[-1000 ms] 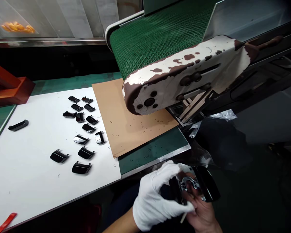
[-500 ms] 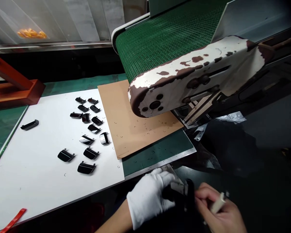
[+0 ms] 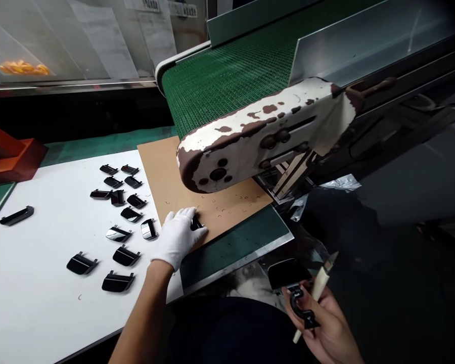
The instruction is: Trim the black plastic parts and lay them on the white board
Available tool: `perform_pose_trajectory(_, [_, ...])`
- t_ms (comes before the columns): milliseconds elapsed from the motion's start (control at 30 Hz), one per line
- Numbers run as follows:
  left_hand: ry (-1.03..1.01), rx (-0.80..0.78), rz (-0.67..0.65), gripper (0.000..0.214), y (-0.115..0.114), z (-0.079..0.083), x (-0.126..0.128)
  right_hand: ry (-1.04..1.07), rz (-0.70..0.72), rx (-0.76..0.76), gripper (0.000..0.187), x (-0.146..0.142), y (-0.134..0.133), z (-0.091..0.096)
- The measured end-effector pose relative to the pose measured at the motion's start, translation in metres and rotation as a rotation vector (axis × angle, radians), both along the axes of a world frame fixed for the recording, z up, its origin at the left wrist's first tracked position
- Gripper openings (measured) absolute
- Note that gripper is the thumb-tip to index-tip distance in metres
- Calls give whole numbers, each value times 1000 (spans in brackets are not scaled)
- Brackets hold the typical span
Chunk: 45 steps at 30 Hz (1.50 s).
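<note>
Presently: conveyor [image 3: 227, 86] juts over worktop [image 3: 235, 245]; white sheet [image 3: 45, 283] and cardboard [image 3: 165, 177] lie there. Gloved left hand [image 3: 176, 235]: fingers partly spread about small black piece [image 3: 195, 223] on cardboard; grip uncertain. Bare right hand [image 3: 328, 316]: fingers closed on hooked black part [image 3: 288, 273] and knife [image 3: 320, 283], off the worktop's edge. Judged step: positioning small piece; next move calls for keeping blade off glossy faces.

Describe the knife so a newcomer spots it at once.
From the green conveyor belt, go toward the lower right to the bare right hand. The knife there is slim, its pale handle standing out from the black part beside it.
</note>
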<state>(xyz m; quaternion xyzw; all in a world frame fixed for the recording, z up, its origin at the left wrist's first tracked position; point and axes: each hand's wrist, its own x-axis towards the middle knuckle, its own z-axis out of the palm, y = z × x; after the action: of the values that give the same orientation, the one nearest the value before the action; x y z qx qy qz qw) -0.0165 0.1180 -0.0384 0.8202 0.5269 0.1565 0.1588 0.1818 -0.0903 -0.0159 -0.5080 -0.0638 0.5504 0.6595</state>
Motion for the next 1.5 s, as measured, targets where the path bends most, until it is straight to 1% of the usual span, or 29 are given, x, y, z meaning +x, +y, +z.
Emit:
perform_pose_trajectory(33, [-20,12,7,35,-5,3,0,23,-10,7,22,-2,1,1])
perform_pose_trajectory(100, [-68,26,-2,48,-21,13,2,40,29,43,21,-2,3,0])
perform_pose_trajectory(133, [-105,8,-50,56,-31,20,4,34,64,61,22,-2,4,-2])
perform_pose_trajectory(167, [-157,-35,-128,66,-41,27,7,29,97,72,24,-1,5,-5])
perform_pose_trajectory(200, [-230,-101,-239,77,-51,33,11,28,127,75,26,0,6,-8])
perform_pose_trajectory(233, [-343,-200,-377,87,-59,39,16,32,153,72,27,1,7,-10])
perform_pose_trajectory(300, [-563,-364,-571,97,-73,45,29,43,191,57,27,2,9,-13])
perform_pose_trajectory(333, [-642,-427,-622,99,-78,46,35,46,204,53,26,2,10,-14])
perform_pose_trajectory(367, [-684,-463,-638,98,-82,46,41,47,210,50,25,1,11,-15])
perform_pose_trajectory(433, [-697,-487,-631,98,-86,42,49,44,205,47,26,-1,12,-15])
perform_pose_trajectory(500, [-665,-456,-620,97,-89,37,53,38,190,40,25,-2,13,-15])
perform_pose_trajectory(633, [-664,-298,-648,96,-92,29,52,32,158,10,23,-3,11,-19])
perform_pose_trajectory(700, [-677,-206,-692,92,-92,27,50,29,141,-7,24,-2,10,-21])
perform_pose_trajectory(767, [-678,-153,-743,89,-90,25,48,26,133,-27,26,-2,10,-21])
perform_pose_trajectory(900, [-682,-186,-766,84,-89,23,46,13,153,-60,29,-4,13,-19])
perform_pose_trajectory(1000, [-663,-251,-701,78,-91,24,45,-33,137,-72,32,-4,16,-16])
perform_pose_trajectory(1067, [-640,-270,-617,75,-94,22,44,-82,74,-64,35,-3,18,-16])
perform_pose_trajectory(1133, [-598,-241,-539,76,-95,17,43,-199,4,-12,40,0,17,-18])
perform_pose_trajectory(1167, [-573,-216,-517,76,-96,14,43,-273,-1,19,43,2,16,-19])
perform_pose_trajectory(1233, [-532,-168,-502,79,-96,8,42,-409,57,28,44,4,14,-21])
perform_pose_trajectory(1300, [-525,-135,-515,81,-97,3,40,-465,156,-52,41,4,13,-21])
perform_pose_trajectory(1367, [-524,-114,-522,82,-99,1,39,-450,212,-140,38,3,14,-19])
perform_pose_trajectory(1400, [-520,-109,-514,82,-101,0,38,-432,220,-157,37,3,15,-17])
perform_pose_trajectory(1500, [-524,-90,-454,79,-109,-8,38,-346,234,-155,37,3,17,-12])
